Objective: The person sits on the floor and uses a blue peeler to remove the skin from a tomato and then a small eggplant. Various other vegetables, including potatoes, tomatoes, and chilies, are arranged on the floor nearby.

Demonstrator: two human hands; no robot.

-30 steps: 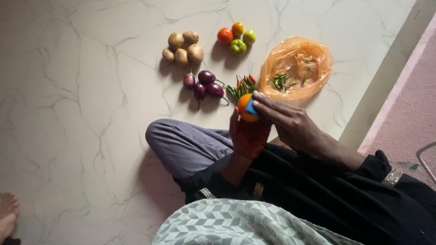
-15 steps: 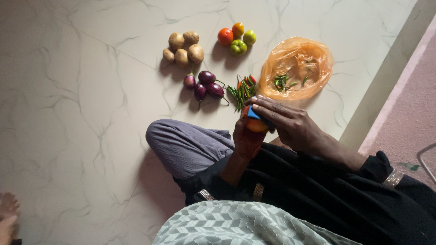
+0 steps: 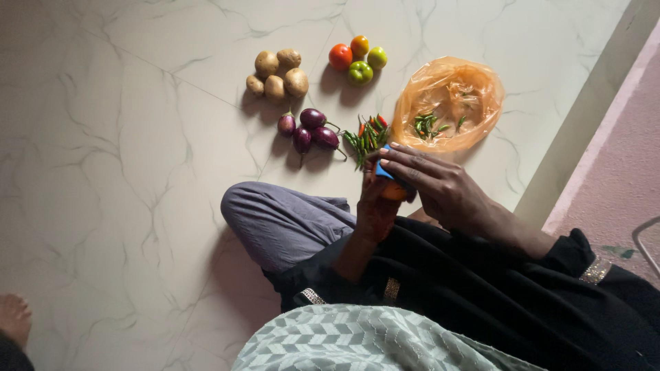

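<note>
An orange fruit (image 3: 393, 192), round and mostly hidden, sits above the person's lap, just shy of the chillies (image 3: 366, 135) on the floor (image 3: 137, 137). The left hand (image 3: 375, 206) cups it from below, fingers curled up around its side. The right hand (image 3: 440, 185) comes over the top, fingers pinching a small blue tool (image 3: 383, 171) (what kind, hard to tell) pressed against the fruit. Beyond lie aubergines (image 3: 309, 128), potatoes (image 3: 278, 74), tomatoes (image 3: 357, 56) and an orange bag (image 3: 450, 103). A bare foot (image 3: 14, 319) shows at far left.
</note>
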